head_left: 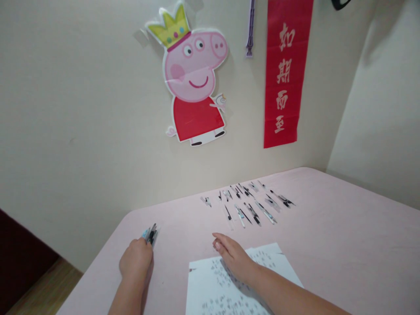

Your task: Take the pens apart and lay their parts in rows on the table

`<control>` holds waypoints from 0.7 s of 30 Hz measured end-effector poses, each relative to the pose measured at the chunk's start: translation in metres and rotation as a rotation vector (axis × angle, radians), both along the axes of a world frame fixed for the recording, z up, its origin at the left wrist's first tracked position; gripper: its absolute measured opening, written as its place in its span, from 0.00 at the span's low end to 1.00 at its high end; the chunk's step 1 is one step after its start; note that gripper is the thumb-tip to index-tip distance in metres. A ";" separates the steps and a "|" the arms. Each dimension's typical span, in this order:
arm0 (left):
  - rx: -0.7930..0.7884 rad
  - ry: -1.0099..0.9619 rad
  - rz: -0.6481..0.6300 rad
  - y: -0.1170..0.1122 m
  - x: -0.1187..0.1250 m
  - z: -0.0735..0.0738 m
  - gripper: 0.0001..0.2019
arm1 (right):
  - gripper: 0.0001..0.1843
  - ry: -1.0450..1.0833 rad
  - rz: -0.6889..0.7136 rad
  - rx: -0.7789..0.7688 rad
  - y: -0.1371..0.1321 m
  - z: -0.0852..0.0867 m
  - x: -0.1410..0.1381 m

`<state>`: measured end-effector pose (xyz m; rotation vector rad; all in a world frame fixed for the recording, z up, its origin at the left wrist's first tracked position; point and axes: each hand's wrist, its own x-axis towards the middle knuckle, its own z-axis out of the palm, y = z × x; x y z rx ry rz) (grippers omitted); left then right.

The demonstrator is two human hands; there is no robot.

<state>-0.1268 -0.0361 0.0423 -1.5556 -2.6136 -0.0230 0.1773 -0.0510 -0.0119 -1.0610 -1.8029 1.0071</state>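
Note:
My left hand (136,260) is closed around a bunch of pens (151,235) at the left side of the table. Clear, black and light-blue parts of the pens stick out beyond its fingers. Over a sheet of paper (210,280) covered in handwriting, my right hand (234,258) points leftward, its index finger stretched and the others loosely bent. Nothing shows in it. Past that hand, several pens (252,213) lie spread in rough rows on the pink tabletop, some of them see-through with black parts.
The pink table (344,236) meets a pale wall along its far edge. On the wall are a cartoon pig cutout (197,118), a red banner (282,135) with characters and a purple strap (251,26). Wooden floor (52,284) shows at lower left.

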 end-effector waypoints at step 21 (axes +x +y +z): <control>-0.024 -0.001 -0.133 0.004 0.016 -0.002 0.14 | 0.28 -0.008 -0.023 -0.013 -0.003 0.005 0.001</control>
